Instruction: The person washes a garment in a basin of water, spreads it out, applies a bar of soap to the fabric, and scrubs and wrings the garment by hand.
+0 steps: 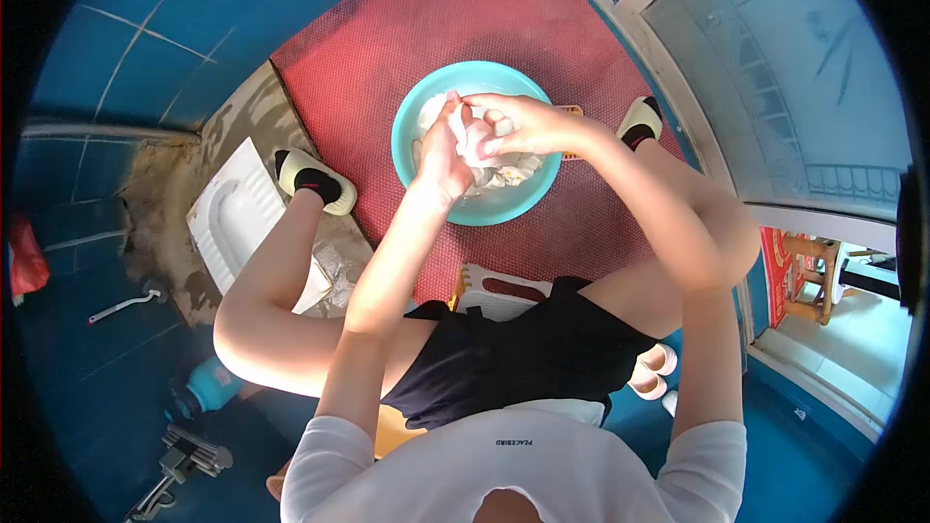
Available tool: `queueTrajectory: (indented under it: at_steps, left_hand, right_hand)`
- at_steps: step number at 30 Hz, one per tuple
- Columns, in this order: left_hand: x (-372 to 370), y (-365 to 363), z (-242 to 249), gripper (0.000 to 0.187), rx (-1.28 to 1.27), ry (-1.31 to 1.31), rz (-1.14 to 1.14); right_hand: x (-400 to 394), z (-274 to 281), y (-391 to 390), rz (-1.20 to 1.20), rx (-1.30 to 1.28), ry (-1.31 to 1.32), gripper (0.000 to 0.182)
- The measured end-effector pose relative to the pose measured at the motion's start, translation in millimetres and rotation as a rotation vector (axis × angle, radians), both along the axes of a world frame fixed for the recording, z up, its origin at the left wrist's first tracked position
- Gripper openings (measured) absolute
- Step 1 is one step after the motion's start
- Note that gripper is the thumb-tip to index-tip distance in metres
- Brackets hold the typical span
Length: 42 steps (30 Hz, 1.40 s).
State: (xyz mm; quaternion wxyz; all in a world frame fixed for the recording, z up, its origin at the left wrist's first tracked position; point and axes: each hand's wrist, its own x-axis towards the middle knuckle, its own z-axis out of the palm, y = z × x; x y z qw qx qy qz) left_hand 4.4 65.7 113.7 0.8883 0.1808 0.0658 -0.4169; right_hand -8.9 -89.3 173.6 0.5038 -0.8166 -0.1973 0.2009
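Head view: the left hand (443,163) and right hand (521,124) are gripping a white cloth (474,143) between them at the frame's upper centre; a turquoise basin (496,213) is sitting beneath, and a red mat (436,15) is lying under it.

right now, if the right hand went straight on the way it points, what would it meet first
The right hand would likely meet the left hand first; whether they touch is unclear.
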Motion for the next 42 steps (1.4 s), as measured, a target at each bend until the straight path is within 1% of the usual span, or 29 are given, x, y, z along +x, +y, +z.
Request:
queueTrajectory:
  at_steps: [1,2,3,4,5,6,8,9,10,11,13,15,16,17,18,19,21,22,23,25,26,27,29,31,33,35,38,40,42]
  left_hand:
    - [2,0,0,0.032,-0.014,-0.009,0.003]
    - [5,0,-1,0.032,0.107,-0.003,0.087]
    - [8,-4,-2,0.031,0.22,0.005,0.17]
    - [11,-5,3,0.029,0.209,0.019,0.157]
    - [5,-2,39,0.03,0.287,0.031,0.113]
    - [7,0,39,0.029,0.276,0.042,0.065]
    - [17,8,22,0.028,0.246,0.053,0.031]
    - [23,12,-2,0.027,0.181,-0.103,-0.032]
    - [24,14,-3,0.027,0.12,-0.261,-0.091]
    - [25,14,-5,0.027,0.112,-0.26,-0.08]
    - [23,19,-1,0.027,0.153,-0.341,-0.19]
    - [21,23,21,0.031,0.234,-0.403,-0.168]
    - [23,28,36,0.033,0.382,-0.551,-0.277]
    - [25,32,43,0.037,0.532,-0.696,-0.388]
    - [34,32,18,0.041,0.67,-0.746,-0.437]
    - [34,36,24,0.041,0.679,-0.745,-0.436]
    - [37,43,45,0.043,0.65,-0.68,-0.319]
    - [40,43,45,0.04,0.575,-0.658,-0.257]
    - [43,46,47,0.04,0.59,-0.667,-0.254]
    - [40,56,61,0.036,0.409,-0.658,-0.111]
    - [36,55,73,0.032,0.379,-0.626,-0.012]
    - [37,56,77,0.032,0.396,-0.635,-0.014]
    - [40,55,88,0.029,0.317,-0.604,0.166]
    - [38,48,114,0.03,0.304,-0.594,0.3]
    - [45,52,120,0.031,0.393,-0.608,0.375]
    - [47,47,143,0.033,0.459,-0.595,0.389]
    - [54,45,171,0.036,0.559,-0.592,0.354]
    - [59,43,188,0.041,0.634,-0.564,0.269]
    - [57,42,198,0.043,0.674,-0.547,0.24]
  right_hand:
    - [1,7,2,0.0,-0.07,0.158,0.052]
    - [1,-3,-1,0.047,-0.121,-0.102,0.036]
    - [3,-6,-5,0.05,-0.145,-0.11,0.036]
    - [4,-7,-10,-0.031,-0.158,-0.094,0.029]
    - [5,-1,-15,-0.111,-0.172,-0.076,0.023]
    - [5,5,-22,-0.214,-0.053,-0.146,0.016]
    - [7,14,-37,-0.525,0.196,0.046,0.024]
    - [8,19,-43,-0.698,0.33,0.126,0.028]
    - [10,23,-52,-0.686,0.315,0.122,0.028]
    - [12,27,-61,-0.681,0.272,0.104,0.032]
    - [14,31,-63,-0.674,0.226,0.093,0.035]
    - [12,41,-58,-0.843,0.232,0.038,0.029]
    - [15,43,-59,-0.759,0.248,0.078,0.029]
    - [16,46,-60,-0.756,0.251,0.08,0.029]
    - [16,52,-62,-0.693,0.3,0.128,0.029]
    - [17,62,-60,-0.627,0.351,0.174,0.029]
    - [19,76,-51,-0.636,0.4,0.162,0.025]
    - [23,83,-49,-0.647,0.44,0.148,0.022]
    - [27,89,-51,-0.64,0.455,0.141,0.022]
    - [37,100,-55,-0.563,0.539,0.003,0.021]
    - [40,107,-57,-0.488,0.636,-0.026,0.02]
    - [42,115,-57,-0.531,0.637,-0.001,0.021]
    - [44,122,-63,-0.472,0.676,0.018,0.023]
    - [41,122,-65,-0.502,0.667,0.035,0.024]
    - [39,117,-67,-0.524,0.654,0.063,0.025]
    - [39,105,-71,-0.659,0.62,0.058,0.028]
    - [37,104,-75,-0.618,0.644,0.088,0.03]
    - [34,108,-76,-0.602,0.652,0.114,0.031]
    - [32,110,-77,-0.688,0.657,0.036,0.03]
